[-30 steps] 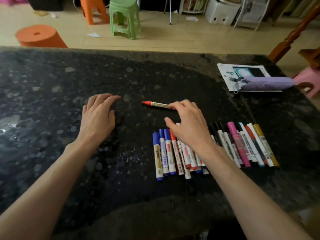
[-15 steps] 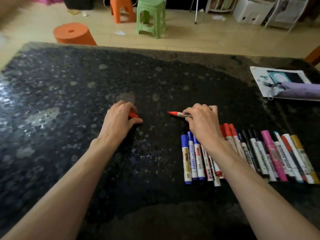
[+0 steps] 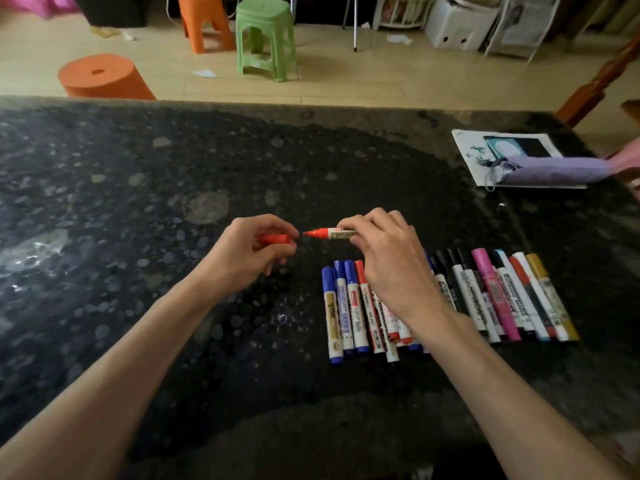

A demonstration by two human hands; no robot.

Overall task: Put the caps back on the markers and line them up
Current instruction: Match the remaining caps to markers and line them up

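My right hand [image 3: 391, 261] grips an uncapped red marker [image 3: 327, 233] level above the dark stone table [image 3: 138, 202], its red tip pointing left. My left hand [image 3: 247, 254] pinches the red cap [image 3: 275, 239], its open end facing the tip with a small gap between them. Below my right hand lies a row of several capped markers [image 3: 346, 306], blue and red at the left, black, pink, white and gold [image 3: 550, 296] at the right. My right wrist hides the middle of the row.
A printed sheet [image 3: 474, 150] with a purple pouch [image 3: 554, 169] on it lies at the table's far right. Beyond the far edge stand an orange round stool [image 3: 100, 77], a green stool [image 3: 265, 36] and an orange stool [image 3: 204, 22]. A wooden chair [image 3: 602, 81] stands at right.
My left hand picked the red cap up off the table and carried it right. My right hand lifted the red marker, and cap and tip now nearly meet.
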